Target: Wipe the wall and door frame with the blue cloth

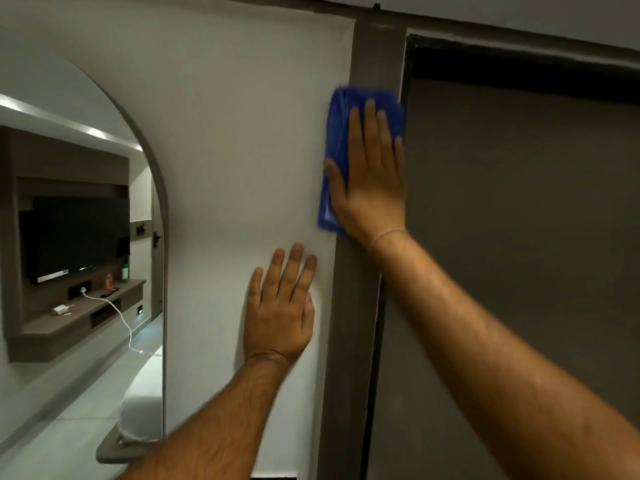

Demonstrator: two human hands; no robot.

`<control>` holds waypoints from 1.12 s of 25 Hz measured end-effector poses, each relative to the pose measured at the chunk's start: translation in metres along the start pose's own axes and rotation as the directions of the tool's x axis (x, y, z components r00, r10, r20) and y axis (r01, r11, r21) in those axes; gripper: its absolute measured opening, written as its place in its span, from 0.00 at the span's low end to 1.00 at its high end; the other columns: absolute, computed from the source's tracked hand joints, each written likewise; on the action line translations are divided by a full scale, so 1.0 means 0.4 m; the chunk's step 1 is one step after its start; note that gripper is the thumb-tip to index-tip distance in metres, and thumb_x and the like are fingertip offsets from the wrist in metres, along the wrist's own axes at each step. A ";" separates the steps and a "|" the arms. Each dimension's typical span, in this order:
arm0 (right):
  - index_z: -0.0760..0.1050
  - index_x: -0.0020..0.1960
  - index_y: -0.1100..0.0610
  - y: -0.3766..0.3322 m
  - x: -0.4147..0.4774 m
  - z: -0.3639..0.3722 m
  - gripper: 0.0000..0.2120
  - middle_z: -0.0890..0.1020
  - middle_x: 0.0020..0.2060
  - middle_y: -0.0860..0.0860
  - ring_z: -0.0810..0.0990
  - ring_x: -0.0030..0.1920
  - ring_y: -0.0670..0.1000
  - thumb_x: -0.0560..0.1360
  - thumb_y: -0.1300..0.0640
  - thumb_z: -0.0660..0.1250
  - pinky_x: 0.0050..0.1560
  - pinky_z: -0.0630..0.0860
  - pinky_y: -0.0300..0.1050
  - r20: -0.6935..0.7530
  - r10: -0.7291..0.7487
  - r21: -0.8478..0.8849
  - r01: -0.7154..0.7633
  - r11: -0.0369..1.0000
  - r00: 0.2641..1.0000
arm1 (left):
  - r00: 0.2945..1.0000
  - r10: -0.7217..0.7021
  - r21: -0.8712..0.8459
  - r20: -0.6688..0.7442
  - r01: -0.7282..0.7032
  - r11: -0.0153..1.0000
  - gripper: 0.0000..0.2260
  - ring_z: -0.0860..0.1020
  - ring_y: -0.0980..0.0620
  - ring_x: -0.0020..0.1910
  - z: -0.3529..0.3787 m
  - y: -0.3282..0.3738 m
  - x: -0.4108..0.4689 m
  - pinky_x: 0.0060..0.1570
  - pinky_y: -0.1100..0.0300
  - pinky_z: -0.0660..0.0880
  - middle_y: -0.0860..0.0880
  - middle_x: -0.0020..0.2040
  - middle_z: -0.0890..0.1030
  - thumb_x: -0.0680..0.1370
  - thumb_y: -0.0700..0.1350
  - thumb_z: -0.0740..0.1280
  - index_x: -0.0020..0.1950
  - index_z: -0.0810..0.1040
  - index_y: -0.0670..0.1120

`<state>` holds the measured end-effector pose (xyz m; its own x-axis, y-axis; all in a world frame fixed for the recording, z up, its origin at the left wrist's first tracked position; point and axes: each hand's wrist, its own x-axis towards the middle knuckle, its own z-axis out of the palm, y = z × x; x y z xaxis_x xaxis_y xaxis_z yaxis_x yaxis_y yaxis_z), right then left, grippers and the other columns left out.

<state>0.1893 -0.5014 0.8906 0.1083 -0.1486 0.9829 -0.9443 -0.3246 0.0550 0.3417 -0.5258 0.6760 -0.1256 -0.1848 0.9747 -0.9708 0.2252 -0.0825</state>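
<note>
A folded blue cloth [335, 140] lies flat against the brown door frame [349, 323], overlapping the edge of the white wall [242, 150]. My right hand [372, 178] presses on the cloth with its palm and fingers spread flat, pointing up. Most of the cloth's right half is hidden under that hand. Lower and to the left, my left hand [282, 306] rests flat on the white wall, fingers together and pointing up, holding nothing. Its fingertips are just left of the frame.
The dark brown door [519, 237] fills the right side, with a black gap along its top. An arched mirror [79, 254] with a grey rim hangs on the wall at the left and reflects a TV, a shelf and a bed.
</note>
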 end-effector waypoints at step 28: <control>0.49 0.86 0.55 0.069 -1.370 0.141 0.42 0.45 0.87 0.53 0.40 0.87 0.54 0.82 0.40 0.64 0.86 0.39 0.52 0.456 -0.605 0.039 0.664 0.747 0.653 | 0.998 -0.070 0.143 0.003 0.069 0.987 0.31 0.58 0.39 0.87 -0.010 0.018 0.004 0.84 0.38 0.55 0.44 0.88 0.60 0.85 0.48 0.57 0.89 0.54 0.50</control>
<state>0.1216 -0.4817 0.3435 0.7834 -0.3269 0.5286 -0.6210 -0.3770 0.6872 0.3355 -0.5207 0.6776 -0.0583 -0.2030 0.9774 -0.9964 0.0724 -0.0444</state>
